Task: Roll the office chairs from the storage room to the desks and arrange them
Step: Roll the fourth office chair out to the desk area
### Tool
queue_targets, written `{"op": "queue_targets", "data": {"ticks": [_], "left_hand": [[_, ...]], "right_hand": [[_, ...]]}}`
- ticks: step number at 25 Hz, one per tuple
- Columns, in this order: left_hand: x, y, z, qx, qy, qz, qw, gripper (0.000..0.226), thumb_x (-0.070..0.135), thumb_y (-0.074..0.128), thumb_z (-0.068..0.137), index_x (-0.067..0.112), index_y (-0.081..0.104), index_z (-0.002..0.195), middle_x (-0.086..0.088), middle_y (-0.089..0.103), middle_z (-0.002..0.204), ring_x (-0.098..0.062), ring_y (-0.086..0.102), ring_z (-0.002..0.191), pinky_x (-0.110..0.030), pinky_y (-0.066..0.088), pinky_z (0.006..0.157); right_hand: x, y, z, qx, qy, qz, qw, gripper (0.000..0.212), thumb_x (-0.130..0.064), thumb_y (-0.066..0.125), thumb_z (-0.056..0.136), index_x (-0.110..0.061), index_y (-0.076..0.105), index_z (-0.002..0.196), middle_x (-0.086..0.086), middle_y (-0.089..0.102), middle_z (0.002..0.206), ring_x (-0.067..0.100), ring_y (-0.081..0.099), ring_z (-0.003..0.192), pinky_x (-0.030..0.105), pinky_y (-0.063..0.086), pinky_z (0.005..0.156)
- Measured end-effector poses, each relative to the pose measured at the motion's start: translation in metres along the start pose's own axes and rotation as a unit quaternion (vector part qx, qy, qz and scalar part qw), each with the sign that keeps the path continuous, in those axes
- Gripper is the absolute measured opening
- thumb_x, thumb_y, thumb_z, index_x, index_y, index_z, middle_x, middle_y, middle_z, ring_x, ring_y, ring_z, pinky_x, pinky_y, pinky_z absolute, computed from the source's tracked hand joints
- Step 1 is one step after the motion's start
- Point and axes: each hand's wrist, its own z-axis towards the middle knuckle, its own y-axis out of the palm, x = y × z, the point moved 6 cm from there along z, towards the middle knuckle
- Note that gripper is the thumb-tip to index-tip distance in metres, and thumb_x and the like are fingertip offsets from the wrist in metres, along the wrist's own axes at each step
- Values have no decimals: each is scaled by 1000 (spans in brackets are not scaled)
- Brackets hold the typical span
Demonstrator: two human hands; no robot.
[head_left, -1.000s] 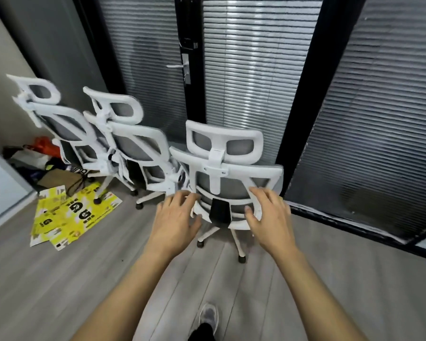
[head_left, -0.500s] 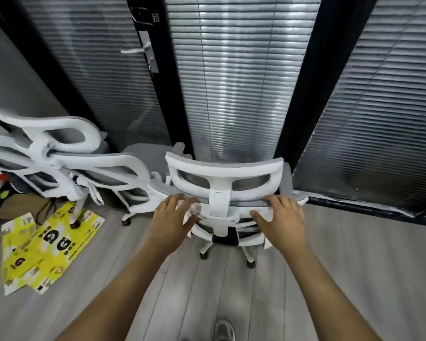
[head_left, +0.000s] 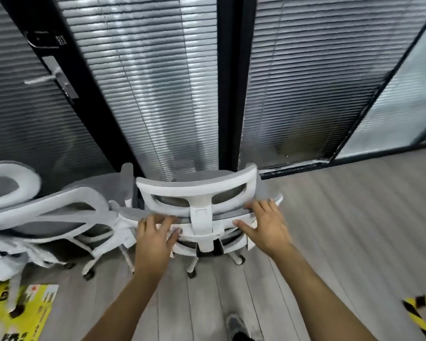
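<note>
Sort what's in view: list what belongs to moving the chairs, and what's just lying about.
Part of the job:
held office chair
left hand
right hand
neighbouring office chair

Just lying about:
yellow printed cardboard
door handle
yellow-and-black striped tape

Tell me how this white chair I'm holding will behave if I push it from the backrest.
The chair should roll easily: casters sit on smooth plank floor. Both hands, left and right, grip high on the backrest, so a hard shove may tilt it rather than roll it. It may also swivel, and the neighbouring chair sits close enough to snag.
</note>
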Motion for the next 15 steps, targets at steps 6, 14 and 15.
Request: {"op": "queue_targets", "data": {"ticks": [6, 14, 15], "left_hand": [[19, -10, -52, -59, 145, -44, 987, 25, 31, 66, 91, 30, 62, 117, -5, 51, 116, -31, 41, 115, -42, 45, 95], [136, 22, -141, -141, 309, -110, 934, 26, 34, 66, 89, 34, 60, 114, 2, 48, 110, -27, 41, 107, -47, 50, 87], [156, 27, -156, -144, 329, -121, 925, 27, 32, 67, 89, 33, 60, 114, 2, 48, 110, -27, 41, 106, -47, 50, 87]], "right_hand": [[-22, -18, -150, 108, 127, -41, 985, 57, -72, 52, 85, -23, 62, 111, -6, 59, 104, 20, 45, 113, 42, 40, 107], [16, -66, -351, 225, 287, -62, 929, 54, -73, 55, 84, -23, 63, 103, -8, 55, 98, 25, 49, 111, 42, 44, 99], [24, -73, -377, 237, 302, -66, 921, 52, -72, 57, 84, -24, 63, 105, -9, 55, 99, 27, 49, 113, 42, 44, 100]]}}
